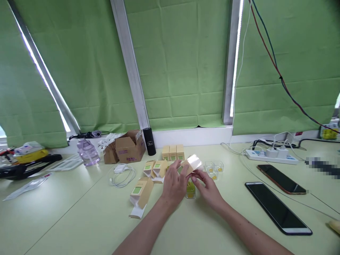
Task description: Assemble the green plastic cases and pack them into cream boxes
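A small tan cardboard box is tilted between my two hands, its pale flap standing up and catching the light. My left hand grips it from the left, fingers curled over its side. At its lower right edge, the fingertips of my right hand pinch it. Just below, between the hands, a small clear container with something yellow-green inside rests on the table, partly covered by my fingers. Several clear containers with yellow bits stand beyond my right hand. Unfolded-end boxes lie left of my left hand.
Three upright boxes stand at the back beside a black cylinder. A brown carton, purple bottle and coiled white cable are leftward. Two phones and a power strip lie rightward.
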`<action>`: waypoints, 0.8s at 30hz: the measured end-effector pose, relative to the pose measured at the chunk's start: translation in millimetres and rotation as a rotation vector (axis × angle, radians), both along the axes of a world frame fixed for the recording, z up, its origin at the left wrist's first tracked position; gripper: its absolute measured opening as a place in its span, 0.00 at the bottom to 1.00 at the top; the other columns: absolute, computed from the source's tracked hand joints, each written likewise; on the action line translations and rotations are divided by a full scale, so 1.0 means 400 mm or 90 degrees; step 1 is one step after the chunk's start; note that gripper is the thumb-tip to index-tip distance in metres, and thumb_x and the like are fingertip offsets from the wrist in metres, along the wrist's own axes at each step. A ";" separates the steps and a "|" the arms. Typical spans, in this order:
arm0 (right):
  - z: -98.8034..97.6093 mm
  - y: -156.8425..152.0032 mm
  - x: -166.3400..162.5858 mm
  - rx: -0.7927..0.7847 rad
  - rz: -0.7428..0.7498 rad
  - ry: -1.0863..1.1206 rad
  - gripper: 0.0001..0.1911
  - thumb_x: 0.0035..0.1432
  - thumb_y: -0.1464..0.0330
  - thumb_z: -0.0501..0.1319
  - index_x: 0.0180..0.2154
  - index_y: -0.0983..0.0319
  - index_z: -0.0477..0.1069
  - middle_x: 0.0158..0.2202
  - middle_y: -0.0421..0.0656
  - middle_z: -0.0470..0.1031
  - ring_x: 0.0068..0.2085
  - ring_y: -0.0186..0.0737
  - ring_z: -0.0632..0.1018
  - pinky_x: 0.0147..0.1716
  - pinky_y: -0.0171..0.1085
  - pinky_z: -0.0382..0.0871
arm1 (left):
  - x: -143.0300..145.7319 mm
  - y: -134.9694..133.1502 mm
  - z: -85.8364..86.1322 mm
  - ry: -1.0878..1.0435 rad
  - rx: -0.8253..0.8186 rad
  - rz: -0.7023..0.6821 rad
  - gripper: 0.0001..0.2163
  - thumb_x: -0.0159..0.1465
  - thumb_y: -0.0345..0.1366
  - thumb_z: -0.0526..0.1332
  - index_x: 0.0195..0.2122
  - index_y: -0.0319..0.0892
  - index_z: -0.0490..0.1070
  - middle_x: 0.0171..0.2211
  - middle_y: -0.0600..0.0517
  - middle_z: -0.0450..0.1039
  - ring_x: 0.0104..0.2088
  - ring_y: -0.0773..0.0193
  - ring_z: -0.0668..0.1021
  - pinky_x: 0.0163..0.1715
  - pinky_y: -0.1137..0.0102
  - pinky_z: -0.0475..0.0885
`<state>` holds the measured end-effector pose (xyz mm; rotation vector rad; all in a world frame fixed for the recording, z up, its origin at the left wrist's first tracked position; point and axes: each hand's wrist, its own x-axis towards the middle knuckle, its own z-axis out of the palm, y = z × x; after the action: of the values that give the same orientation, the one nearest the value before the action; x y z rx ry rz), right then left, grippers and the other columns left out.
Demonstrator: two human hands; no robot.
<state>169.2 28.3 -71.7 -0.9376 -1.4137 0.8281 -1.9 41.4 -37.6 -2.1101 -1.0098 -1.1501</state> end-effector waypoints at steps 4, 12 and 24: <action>-0.001 -0.003 -0.005 -0.031 0.009 0.026 0.25 0.61 0.48 0.65 0.48 0.60 0.75 0.48 0.51 0.81 0.52 0.54 0.80 0.53 0.51 0.74 | 0.013 -0.002 -0.017 -0.002 0.109 -0.065 0.21 0.68 0.27 0.60 0.60 0.47 0.62 0.57 0.40 0.66 0.56 0.51 0.75 0.47 0.57 0.79; 0.024 0.000 0.007 -0.060 -0.004 0.100 0.28 0.57 0.45 0.68 0.46 0.61 0.76 0.45 0.53 0.83 0.48 0.56 0.81 0.50 0.50 0.72 | 0.009 -0.048 0.003 -0.044 -0.044 -0.164 0.23 0.66 0.30 0.62 0.62 0.43 0.60 0.60 0.36 0.64 0.63 0.45 0.68 0.55 0.48 0.74; 0.032 -0.003 0.013 -0.041 -0.052 0.062 0.27 0.60 0.45 0.64 0.47 0.60 0.74 0.48 0.52 0.82 0.50 0.57 0.79 0.50 0.51 0.69 | -0.019 -0.036 0.006 -0.194 -0.170 -0.137 0.21 0.71 0.36 0.58 0.63 0.44 0.58 0.61 0.38 0.62 0.64 0.48 0.67 0.61 0.49 0.67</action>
<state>174.5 27.1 -58.9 -0.9845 -1.2640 0.8509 -9.5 26.9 -35.4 -2.3450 -1.1461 -1.5546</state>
